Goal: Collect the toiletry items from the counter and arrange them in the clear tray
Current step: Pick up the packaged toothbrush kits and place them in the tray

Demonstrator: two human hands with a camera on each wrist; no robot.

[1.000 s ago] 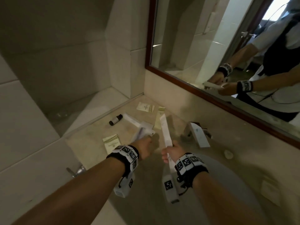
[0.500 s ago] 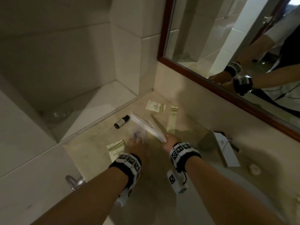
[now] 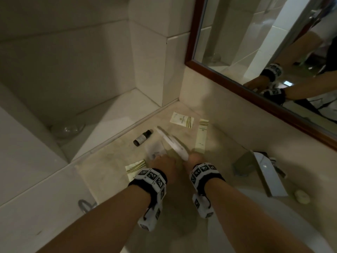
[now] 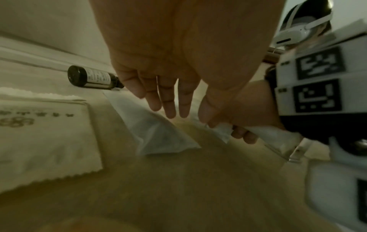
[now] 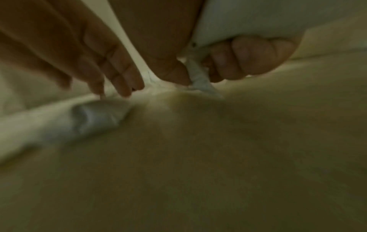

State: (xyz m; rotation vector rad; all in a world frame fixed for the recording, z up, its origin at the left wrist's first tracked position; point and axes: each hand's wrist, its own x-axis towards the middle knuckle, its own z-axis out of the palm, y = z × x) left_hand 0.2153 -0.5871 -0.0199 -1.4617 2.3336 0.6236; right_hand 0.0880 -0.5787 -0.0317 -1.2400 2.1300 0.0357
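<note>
Beige stone makes up the worktop (image 3: 224, 143), with toiletry items scattered across its back corner under a wood-framed mirror (image 3: 237, 84). The right hand (image 3: 194, 160) has its fingers curled around the near end of a long white packet (image 3: 173, 142), which slants away towards the wall. The left hand (image 3: 162, 164) is just beside it, fingers straight and relaxed, the tips over a crumpled clear wrapper (image 4: 158, 133) lying flat on the stone; whether they touch it cannot be told (both wrist views are blurred).

A small dark bottle (image 3: 142, 137) lies on its side near the raised ledge, just beyond the wrapper. A cream sachet (image 3: 135, 168) with olive stripes sits to the left of the left wrist. A second cream sachet (image 3: 181, 119) lies by the back wall, with a narrow striped box (image 3: 201, 136) just to its right.

Further right, a chrome faucet (image 3: 262, 172) stands at the basin, and a small pale soap (image 3: 301, 196) rests beside it. A clear glass dish (image 3: 68, 128) sits on the lower white ledge, well apart from both hands.
</note>
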